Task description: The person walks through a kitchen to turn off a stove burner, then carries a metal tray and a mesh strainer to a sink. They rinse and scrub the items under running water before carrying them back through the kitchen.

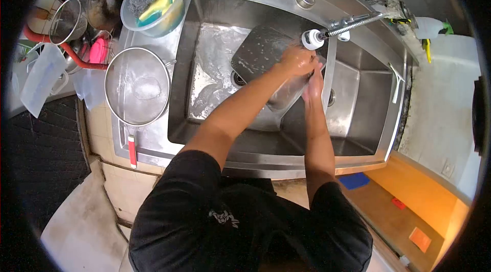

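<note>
Both hands are together over the large sink basin, under the white spray head of the faucet. A clear plastic container, tilted and wet, is between them. My left hand has its fingers curled in at the container's upper edge, right below the spray head. My right hand grips the right side of the container, thumb and fingers close to the left hand. A dark rectangular tray-like piece with water spots lies behind the container, beside the drain. Suds cover part of the basin floor.
On the left drainboard are a round mesh strainer with a red handle and a plastic tub holding a scourer and sponge. A dish rack stands farther left. A smaller basin adjoins on the right, with a white scraper-like tool on its edge.
</note>
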Motion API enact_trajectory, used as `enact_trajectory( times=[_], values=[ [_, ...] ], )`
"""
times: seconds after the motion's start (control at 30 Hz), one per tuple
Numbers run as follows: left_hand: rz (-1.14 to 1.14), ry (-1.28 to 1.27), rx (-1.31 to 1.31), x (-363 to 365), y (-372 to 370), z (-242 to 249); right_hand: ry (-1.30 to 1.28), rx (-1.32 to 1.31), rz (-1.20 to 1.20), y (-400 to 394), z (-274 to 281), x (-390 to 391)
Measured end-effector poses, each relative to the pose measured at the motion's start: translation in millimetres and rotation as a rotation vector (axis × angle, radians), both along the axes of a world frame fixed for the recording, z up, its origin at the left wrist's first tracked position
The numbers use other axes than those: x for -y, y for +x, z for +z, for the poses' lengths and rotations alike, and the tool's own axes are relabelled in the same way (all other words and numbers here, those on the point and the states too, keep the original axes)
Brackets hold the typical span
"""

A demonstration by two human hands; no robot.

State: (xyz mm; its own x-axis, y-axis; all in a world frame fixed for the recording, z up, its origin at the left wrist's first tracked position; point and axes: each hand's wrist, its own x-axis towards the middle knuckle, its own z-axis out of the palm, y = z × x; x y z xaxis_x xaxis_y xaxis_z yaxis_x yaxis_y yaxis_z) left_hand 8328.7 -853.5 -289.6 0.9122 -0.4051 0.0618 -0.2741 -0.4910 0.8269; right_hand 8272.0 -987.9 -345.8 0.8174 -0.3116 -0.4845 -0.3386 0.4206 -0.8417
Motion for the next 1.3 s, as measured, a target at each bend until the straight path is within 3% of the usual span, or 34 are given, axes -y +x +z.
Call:
enact_trajectory(
  times=[0.03,0.1,0.2,0.27,0.33,0.43,0.47,0.53,0.6,0.63,0.73,0.8,0.83,0.9,1.03,1.1,1.2,1.23,1.3],
  values=[
    [-0.038,-0.046,-0.069,-7.4,5.6,7.8,-0.026,-0.003,-0.008,-8.4,3.0,1.5],
    [0.08,0.263,-0.024,-24.2,36.7,-28.8,-0.078,-0.009,-0.026,-26.4,19.0,2.3],
    [0.301,-0.111,-0.339,-91.6,62.0,-92.4,-0.09,-0.043,-0.053,-46.8,31.9,10.2],
    [0.414,-0.669,-0.837,-131.3,53.2,-109.2,-0.035,-0.001,-0.042,-55.4,31.2,17.6],
    [0.403,-0.799,-1.198,-151.1,25.2,-92.1,0.039,0.02,-0.102,-53.0,49.0,5.5],
    [0.43,-0.791,-1.292,-174.9,21.6,-124.1,-0.033,0.022,-0.084,-41.6,31.3,-2.1],
    [0.486,-0.649,-1.178,-181.9,21.2,-110.2,-0.083,-0.011,-0.086,-36.2,32.2,-8.9],
    [0.582,-0.375,-0.936,-197.7,21.7,-79.9,0.207,-0.109,0.035,-40.1,-20.0,5.4],
    [0.559,-0.17,-0.776,-212.5,35.2,-67.2,0.115,-0.199,0.126,-40.9,-17.1,-6.2],
    [0.511,-0.115,-0.684,-214.1,41.0,-60.3,-0.021,-0.237,0.262,-43.5,-71.5,15.8],
    [0.331,0.169,-0.526,-191.6,45.9,-8.5,-0.416,0.021,0.26,-22.8,-24.3,1.1],
    [0.193,0.435,-0.32,-166.2,51.6,12.2,-0.352,0.125,0.388,2.9,7.5,-5.1],
    [0.084,0.531,-0.363,-151.8,55.2,33.9,-0.355,0.147,0.394,12.8,10.5,-8.9],
    [-0.017,0.584,-0.334,-126.9,57.8,35.4,-0.466,0.277,0.448,26.7,45.2,-27.5],
    [-0.315,0.593,-0.358,-117.9,72.3,35.4,-0.564,-0.017,0.453,57.3,6.6,-13.9],
    [-0.252,0.6,-0.245,-105.8,66.7,26.7,-0.51,-0.044,0.387,63.2,11.7,-12.4],
    [-0.225,0.662,-0.262,-93.0,62.1,55.8,-0.438,0.146,0.747,61.3,40.1,7.8],
    [-0.228,0.689,-0.298,-88.1,61.8,66.5,-0.35,0.041,0.862,56.6,73.8,4.5],
    [-0.332,0.753,-0.177,-75.7,66.5,58.8,-0.364,0.062,1.015,54.9,72.4,-1.7]
  ],
)
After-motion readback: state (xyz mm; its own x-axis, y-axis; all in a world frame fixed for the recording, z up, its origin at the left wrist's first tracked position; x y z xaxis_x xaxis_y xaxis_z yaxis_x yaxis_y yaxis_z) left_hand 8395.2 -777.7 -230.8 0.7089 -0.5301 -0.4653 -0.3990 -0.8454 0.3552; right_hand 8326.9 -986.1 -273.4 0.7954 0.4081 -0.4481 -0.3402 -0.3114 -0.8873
